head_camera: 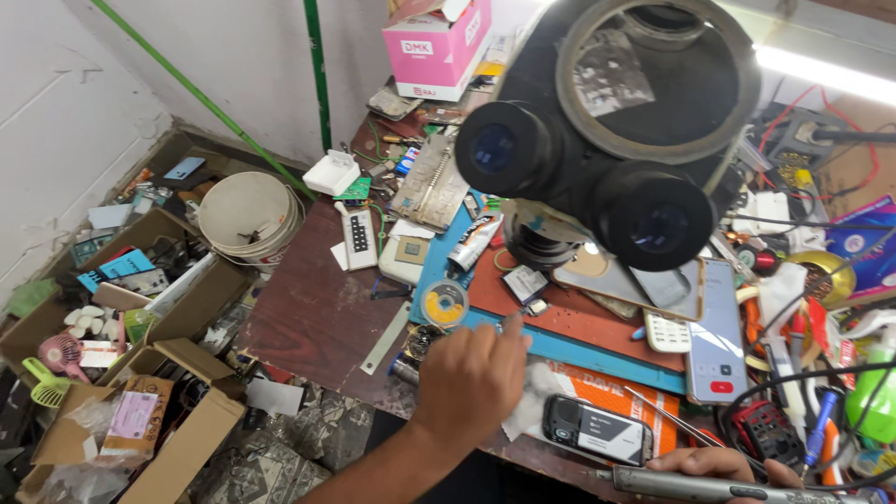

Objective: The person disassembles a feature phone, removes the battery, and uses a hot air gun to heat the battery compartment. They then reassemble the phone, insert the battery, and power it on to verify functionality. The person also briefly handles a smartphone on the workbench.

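Observation:
My left hand (pixel 474 373) hovers over the front of a cluttered workbench, index finger stretched toward a small dark chip (pixel 525 283) on the red-brown mat (pixel 569 322); it holds nothing. My right hand (pixel 719 464) at the bottom right edge grips a grey pen-shaped tool (pixel 686 483) lying nearly level. A small phone (pixel 597 430) lies face up between the two hands, beside a wad of white tissue (pixel 534 397). A yellow solder-wick reel (pixel 444 303) sits just beyond my left hand. A black stereo microscope head (pixel 607 131) looms over the mat.
A smartphone (pixel 717 331) with a lit screen lies right of the mat. Tangled cables, bottles and tools (pixel 812 355) crowd the right side. A pink box (pixel 437 45) stands at the back. A white bucket (pixel 250 215) and open cardboard boxes (pixel 140 411) of parts fill the floor left.

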The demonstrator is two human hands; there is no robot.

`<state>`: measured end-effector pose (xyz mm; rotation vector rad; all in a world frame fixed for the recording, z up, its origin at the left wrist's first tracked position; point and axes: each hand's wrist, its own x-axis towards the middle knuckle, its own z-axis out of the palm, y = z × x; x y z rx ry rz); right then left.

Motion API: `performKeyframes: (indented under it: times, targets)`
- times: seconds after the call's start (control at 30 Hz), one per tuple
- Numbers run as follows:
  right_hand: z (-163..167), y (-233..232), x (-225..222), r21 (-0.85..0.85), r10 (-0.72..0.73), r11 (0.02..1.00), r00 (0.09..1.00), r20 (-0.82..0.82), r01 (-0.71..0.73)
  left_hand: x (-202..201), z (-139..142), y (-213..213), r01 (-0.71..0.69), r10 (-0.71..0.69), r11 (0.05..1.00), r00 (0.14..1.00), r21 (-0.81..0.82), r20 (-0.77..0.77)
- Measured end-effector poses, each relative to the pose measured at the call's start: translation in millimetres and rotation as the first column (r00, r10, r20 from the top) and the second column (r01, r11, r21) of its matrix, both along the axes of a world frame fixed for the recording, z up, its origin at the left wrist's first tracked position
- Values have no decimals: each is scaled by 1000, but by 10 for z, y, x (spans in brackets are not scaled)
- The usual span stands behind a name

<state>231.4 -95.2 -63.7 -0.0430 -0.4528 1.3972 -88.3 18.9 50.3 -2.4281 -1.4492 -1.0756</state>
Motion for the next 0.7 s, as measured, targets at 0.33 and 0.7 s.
performKeyframes:
  times: [0.33, 0.7]
  targets:
    - [135, 426, 240, -93, 483, 821, 599, 639, -563, 197, -26, 351, -167, 162, 957, 986, -238, -40]
    - [-30, 179, 30, -65, 228, 973, 887, 401, -221, -350, 200, 527, -401, 393, 908, 916, -123, -82]
